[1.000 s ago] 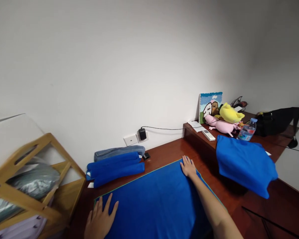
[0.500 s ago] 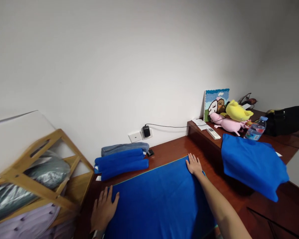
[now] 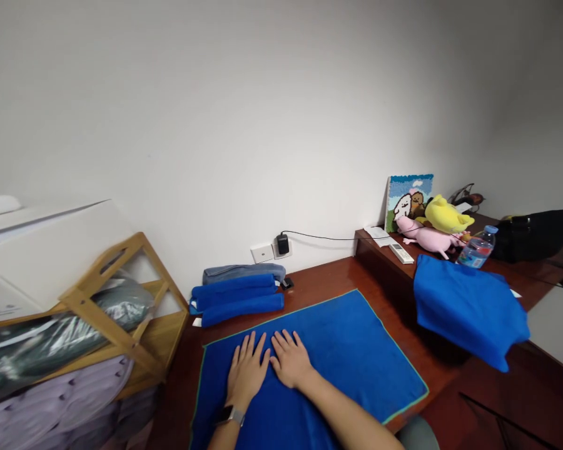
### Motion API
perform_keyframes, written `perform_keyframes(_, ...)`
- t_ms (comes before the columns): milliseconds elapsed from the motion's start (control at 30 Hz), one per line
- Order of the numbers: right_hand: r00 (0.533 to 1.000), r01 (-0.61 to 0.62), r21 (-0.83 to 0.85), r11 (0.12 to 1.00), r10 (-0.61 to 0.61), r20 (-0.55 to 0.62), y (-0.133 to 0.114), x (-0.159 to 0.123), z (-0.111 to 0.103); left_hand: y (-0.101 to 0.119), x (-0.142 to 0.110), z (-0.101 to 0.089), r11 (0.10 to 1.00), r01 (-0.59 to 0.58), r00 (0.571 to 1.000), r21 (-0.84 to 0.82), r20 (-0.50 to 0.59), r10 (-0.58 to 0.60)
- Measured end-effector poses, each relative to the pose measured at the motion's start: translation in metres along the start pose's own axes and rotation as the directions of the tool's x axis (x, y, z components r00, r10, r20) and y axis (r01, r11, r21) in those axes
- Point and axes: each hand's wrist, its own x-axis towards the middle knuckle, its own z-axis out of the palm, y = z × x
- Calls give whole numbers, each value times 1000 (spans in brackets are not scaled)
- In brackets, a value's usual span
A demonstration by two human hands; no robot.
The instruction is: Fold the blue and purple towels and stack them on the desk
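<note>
A blue towel (image 3: 351, 350) with a thin green edge lies spread out on the reddish-brown desk (image 3: 323, 275). My left hand (image 3: 248, 372), with a watch (image 3: 231, 415) on its wrist, rests flat on the towel left of its middle, fingers stretched out. Beside it, nearly touching, my right hand (image 3: 291, 361) also lies palm down with its fingers spread. Neither hand grips anything. Behind the towel, against the wall, two rolled blue towels (image 3: 241, 310) lie side by side, with a grey-blue roll (image 3: 244, 273) behind them.
At right, another blue towel (image 3: 466, 309) hangs over the raised shelf's edge, near a bottle (image 3: 476, 251), a remote (image 3: 401, 253), and pink (image 3: 429, 236) and yellow plush toys (image 3: 445, 214). A charger (image 3: 283, 244) sits in the wall socket. A wooden rack (image 3: 136, 340) stands at left.
Both hands have come together on the left-middle of the towel; the right hand left the far right corner and the left moved inward. The view has shifted slightly.
</note>
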Motion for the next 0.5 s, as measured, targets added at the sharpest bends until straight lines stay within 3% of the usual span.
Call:
perform_keyframes(33,999,-33,3,999,33,20,1,-2,2,-9,-8,6,999,41,999,8,6,-41)
perform_keyframes(100,989,-141,-27,990,142,31,27,-11,-9,-43,-25,16,996,92,996,23,-10,-92)
perform_keyframes(167,959,-281,-91,955,283,14,73,-29,-33,-83,-41,22,997,79,996,19,-33,-78)
perform_keyframes(267,854,-514,-205,833,519,-33,150,-66,-76,-120,-52,17,992,127,991,17,-52,-126)
perform_keyframes(333,775,-621,-249,743,630,-50,190,-91,-100,-121,-52,5,987,161,985,7,-66,-160)
perform_keyframes(400,738,-658,-275,701,673,-49,213,-113,-114,-107,-53,-11,986,167,980,-11,-112,-167)
perform_keyframes(500,768,-629,-304,716,632,-101,212,-137,-114,-74,-70,-31,991,126,962,-46,-238,-133)
